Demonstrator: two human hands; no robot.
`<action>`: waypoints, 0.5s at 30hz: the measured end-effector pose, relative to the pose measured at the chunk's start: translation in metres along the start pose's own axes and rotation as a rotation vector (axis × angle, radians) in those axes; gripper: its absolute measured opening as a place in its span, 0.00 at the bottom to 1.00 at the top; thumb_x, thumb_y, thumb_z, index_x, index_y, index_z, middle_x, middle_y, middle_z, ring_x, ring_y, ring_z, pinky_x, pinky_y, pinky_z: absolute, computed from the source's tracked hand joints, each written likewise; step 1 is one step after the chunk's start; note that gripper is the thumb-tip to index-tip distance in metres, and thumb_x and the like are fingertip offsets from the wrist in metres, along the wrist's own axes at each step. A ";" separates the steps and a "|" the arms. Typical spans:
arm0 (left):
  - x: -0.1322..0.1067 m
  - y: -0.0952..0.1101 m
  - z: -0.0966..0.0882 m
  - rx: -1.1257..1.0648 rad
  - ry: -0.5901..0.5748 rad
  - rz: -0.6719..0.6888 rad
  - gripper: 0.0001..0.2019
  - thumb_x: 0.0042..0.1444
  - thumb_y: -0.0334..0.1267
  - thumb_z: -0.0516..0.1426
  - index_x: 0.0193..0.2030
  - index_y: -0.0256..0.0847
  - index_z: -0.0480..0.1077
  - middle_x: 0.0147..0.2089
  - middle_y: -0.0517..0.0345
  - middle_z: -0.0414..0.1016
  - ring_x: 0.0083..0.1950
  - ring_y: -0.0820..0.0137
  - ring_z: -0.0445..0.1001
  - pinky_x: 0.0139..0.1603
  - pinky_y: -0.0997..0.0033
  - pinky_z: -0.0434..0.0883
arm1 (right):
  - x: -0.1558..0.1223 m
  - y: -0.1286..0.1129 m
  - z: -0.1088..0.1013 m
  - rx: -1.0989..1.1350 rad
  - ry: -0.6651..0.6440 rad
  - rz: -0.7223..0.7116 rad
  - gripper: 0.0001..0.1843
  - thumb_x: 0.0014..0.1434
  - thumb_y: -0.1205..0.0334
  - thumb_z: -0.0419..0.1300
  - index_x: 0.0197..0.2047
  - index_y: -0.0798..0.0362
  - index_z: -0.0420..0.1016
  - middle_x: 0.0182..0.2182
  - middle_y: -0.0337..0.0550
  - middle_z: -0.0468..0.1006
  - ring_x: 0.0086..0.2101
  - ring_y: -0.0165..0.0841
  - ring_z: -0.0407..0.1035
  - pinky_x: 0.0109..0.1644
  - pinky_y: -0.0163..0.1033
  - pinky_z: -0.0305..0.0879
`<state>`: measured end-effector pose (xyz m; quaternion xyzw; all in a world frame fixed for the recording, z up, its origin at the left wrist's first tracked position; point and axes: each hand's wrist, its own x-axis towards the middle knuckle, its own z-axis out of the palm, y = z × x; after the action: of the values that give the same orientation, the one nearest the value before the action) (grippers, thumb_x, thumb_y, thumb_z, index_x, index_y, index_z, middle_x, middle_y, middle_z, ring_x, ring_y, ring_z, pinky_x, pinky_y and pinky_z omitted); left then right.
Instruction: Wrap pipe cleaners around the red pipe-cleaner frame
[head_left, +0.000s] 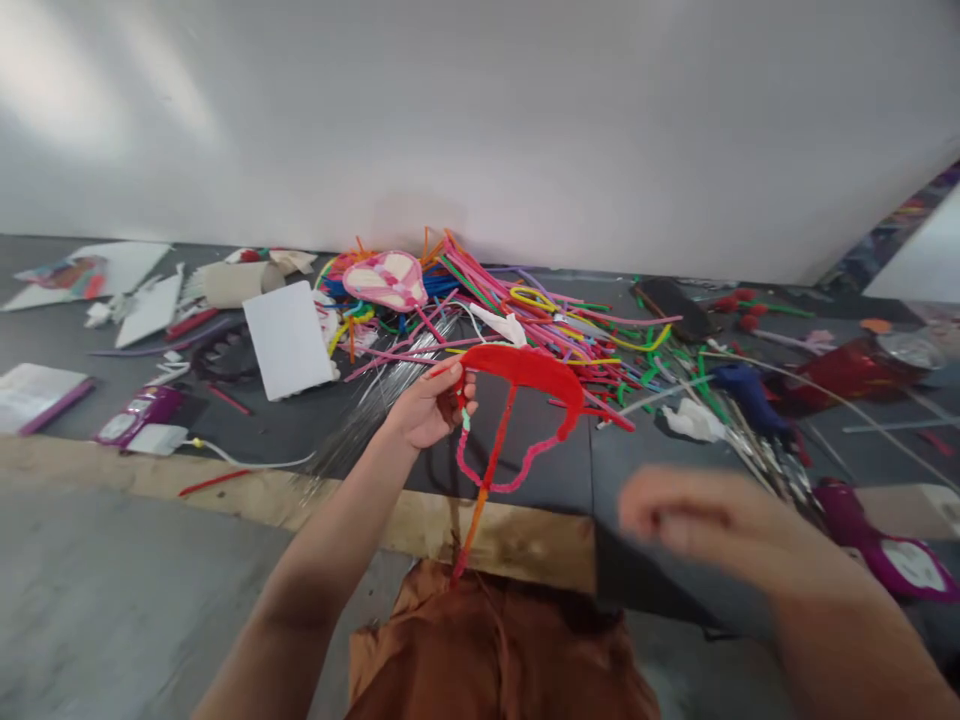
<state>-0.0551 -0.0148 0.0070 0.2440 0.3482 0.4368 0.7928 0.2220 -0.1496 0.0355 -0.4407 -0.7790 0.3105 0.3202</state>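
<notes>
Left hand [435,405] pinches the left end of a red umbrella-shaped piece [521,365], thumb and fingers closed on it; right hand [697,515] is motion-blurred, fingers curled, well apart from the piece; cannot tell if it holds anything.

Labels: purple tool at left [154,408] has a pale patch [116,428], lettering too blurred to read; purple tool at right [870,545] has a pale oval [911,562], also unreadable.

Piece is held up in front of the person, over the near part of the dark table [566,480]; curved red top faces the wall [480,120]; long axis runs along the stem [495,450], red then orange, slanting from upper right to lower left; stem's lower end points at the person, by the brown garment [495,660]; wavy pink strand [510,487] crosses the stem below the red top.

Behind it, a heap of coloured pipe cleaners [540,310]; pink-and-cream patterned shape [386,280] on the heap's left part; white card [289,340] left of that; clear strands [367,400] fan out near the left wrist; blue-handled tool [754,400] beyond the right hand.
</notes>
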 end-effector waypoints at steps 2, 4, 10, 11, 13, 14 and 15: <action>0.000 0.002 0.003 0.020 -0.013 0.007 0.03 0.53 0.33 0.59 0.33 0.38 0.69 0.25 0.62 0.72 0.23 0.76 0.73 0.24 0.78 0.75 | 0.028 0.032 -0.017 0.354 0.343 0.106 0.11 0.62 0.54 0.52 0.40 0.45 0.74 0.26 0.39 0.75 0.25 0.31 0.70 0.24 0.35 0.67; 0.002 0.003 0.008 0.010 0.005 0.014 0.05 0.54 0.34 0.59 0.30 0.37 0.67 0.23 0.63 0.71 0.22 0.77 0.73 0.23 0.80 0.74 | 0.053 0.060 -0.021 0.640 0.463 0.186 0.10 0.61 0.53 0.53 0.42 0.43 0.73 0.31 0.39 0.77 0.29 0.31 0.72 0.28 0.37 0.69; 0.015 -0.004 0.017 -0.101 0.106 0.062 0.01 0.57 0.31 0.56 0.35 0.39 0.69 0.26 0.63 0.74 0.26 0.77 0.75 0.32 0.77 0.77 | 0.080 0.080 0.024 0.989 0.295 0.393 0.16 0.47 0.58 0.67 0.41 0.47 0.74 0.34 0.39 0.77 0.29 0.28 0.72 0.33 0.35 0.70; 0.018 -0.007 0.016 -0.111 0.123 0.068 0.02 0.56 0.31 0.56 0.36 0.40 0.69 0.27 0.63 0.75 0.27 0.77 0.75 0.34 0.75 0.77 | 0.079 0.077 0.031 1.029 0.246 0.384 0.19 0.47 0.56 0.67 0.43 0.47 0.73 0.36 0.40 0.78 0.30 0.28 0.72 0.34 0.36 0.70; 0.022 -0.015 0.015 -0.131 0.148 0.065 0.03 0.56 0.29 0.56 0.36 0.40 0.69 0.28 0.62 0.75 0.29 0.77 0.76 0.37 0.72 0.77 | 0.077 0.072 0.040 1.083 0.163 0.366 0.25 0.48 0.52 0.66 0.49 0.47 0.71 0.43 0.45 0.77 0.33 0.30 0.73 0.37 0.39 0.71; 0.023 -0.019 0.014 -0.138 0.152 0.056 0.03 0.56 0.29 0.56 0.36 0.40 0.68 0.28 0.62 0.75 0.29 0.77 0.76 0.37 0.71 0.78 | 0.076 0.070 0.042 1.093 0.150 0.370 0.26 0.49 0.50 0.65 0.51 0.47 0.71 0.45 0.47 0.76 0.33 0.30 0.73 0.37 0.40 0.71; 0.023 -0.022 0.013 -0.140 0.149 0.046 0.03 0.57 0.29 0.55 0.37 0.40 0.68 0.28 0.61 0.75 0.29 0.76 0.76 0.37 0.71 0.78 | 0.075 0.069 0.043 1.096 0.162 0.385 0.26 0.50 0.50 0.64 0.51 0.48 0.71 0.45 0.48 0.76 0.33 0.31 0.72 0.37 0.40 0.70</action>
<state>-0.0245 -0.0070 -0.0079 0.1625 0.3691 0.4950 0.7696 0.1918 -0.0631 -0.0264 -0.3665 -0.3837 0.6859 0.4979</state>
